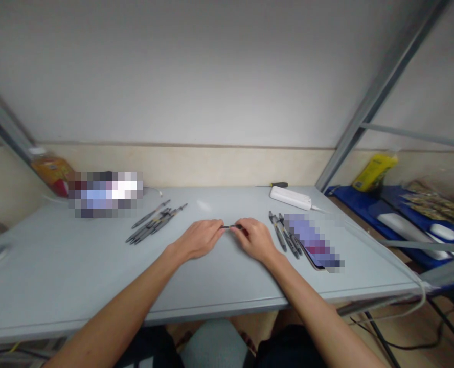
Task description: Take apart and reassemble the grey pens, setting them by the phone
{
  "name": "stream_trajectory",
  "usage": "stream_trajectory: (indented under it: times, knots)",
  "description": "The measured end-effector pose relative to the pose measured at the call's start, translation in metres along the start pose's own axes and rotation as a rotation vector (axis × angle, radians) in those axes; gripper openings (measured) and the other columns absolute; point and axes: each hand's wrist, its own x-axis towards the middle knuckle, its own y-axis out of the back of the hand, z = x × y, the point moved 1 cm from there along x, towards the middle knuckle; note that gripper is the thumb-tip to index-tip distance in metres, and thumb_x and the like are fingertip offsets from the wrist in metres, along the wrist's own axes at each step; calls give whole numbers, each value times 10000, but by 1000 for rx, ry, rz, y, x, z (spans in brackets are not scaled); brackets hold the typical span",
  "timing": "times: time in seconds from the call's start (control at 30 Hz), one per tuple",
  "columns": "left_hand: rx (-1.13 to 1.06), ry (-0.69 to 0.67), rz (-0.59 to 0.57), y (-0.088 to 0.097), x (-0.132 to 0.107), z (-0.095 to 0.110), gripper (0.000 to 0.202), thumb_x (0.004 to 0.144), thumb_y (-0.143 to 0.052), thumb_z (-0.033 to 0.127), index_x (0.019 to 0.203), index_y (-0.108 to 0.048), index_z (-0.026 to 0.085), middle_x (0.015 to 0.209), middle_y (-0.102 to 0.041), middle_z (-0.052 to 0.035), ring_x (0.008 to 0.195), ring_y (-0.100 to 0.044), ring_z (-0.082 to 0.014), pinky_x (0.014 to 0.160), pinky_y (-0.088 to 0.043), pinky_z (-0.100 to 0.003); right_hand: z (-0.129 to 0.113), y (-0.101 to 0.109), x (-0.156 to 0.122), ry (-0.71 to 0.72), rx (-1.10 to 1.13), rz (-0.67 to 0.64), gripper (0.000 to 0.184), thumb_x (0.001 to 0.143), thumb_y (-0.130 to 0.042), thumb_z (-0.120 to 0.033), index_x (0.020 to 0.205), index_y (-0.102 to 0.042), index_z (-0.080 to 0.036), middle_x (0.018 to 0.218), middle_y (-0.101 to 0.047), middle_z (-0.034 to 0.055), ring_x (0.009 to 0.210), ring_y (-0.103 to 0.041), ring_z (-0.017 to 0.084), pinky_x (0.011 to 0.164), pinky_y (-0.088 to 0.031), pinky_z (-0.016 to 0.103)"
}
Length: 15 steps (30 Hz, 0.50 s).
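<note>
Between both hands, just over the table (211,276), is a dark pen (227,227), lying level from left to right. My left hand (202,237) pinches its left end, and my right hand (255,237) grips the other end. Fingers cover most of the pen, so only a short dark middle part shows. Left of my hands lies a loose pile of several grey-black pens (156,225), slanted across the tabletop. A smaller group of similar pens (286,235) rests to the right, close to my right hand.
A blurred-out phone (313,243) lies beside the right pens. Behind it are a white power strip (290,198) and a screwdriver (278,184). At the back left stand a pixelated object (106,194) and an orange bottle (52,168). Metal posts (376,97) frame the table's right side.
</note>
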Motion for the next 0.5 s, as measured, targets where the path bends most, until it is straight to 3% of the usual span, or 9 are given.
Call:
stream_trajectory:
  times: [0.1,0.33,0.5]
  knots:
    - [51,8,-14,-2,-1,-2,253,914,-322,334,876,-530,194,795,-617,-73,703,-571,-208,606,-346,-285,0,1,1,-6,45,-3,274,876,-457,-361,731,-602,-178,642,-561,39,638,-484,154,600,-313,253]
    - [186,-27,-13,-3,2,-1,253,919,-318,304,837,-528,189,777,-616,-78,705,-558,-213,629,-344,-300,0,7,4,-117,352,-163,363,851,-458,-382,589,-570,-156,474,-372,-45,476,-343,93,488,-223,232]
    - [266,-71,-7,-2,4,2,245,919,-330,290,822,-525,178,782,-612,-80,725,-547,-208,657,-343,-312,3,10,7,-197,546,-269,390,816,-476,-423,563,-579,-144,459,-342,-52,461,-300,82,466,-205,231]
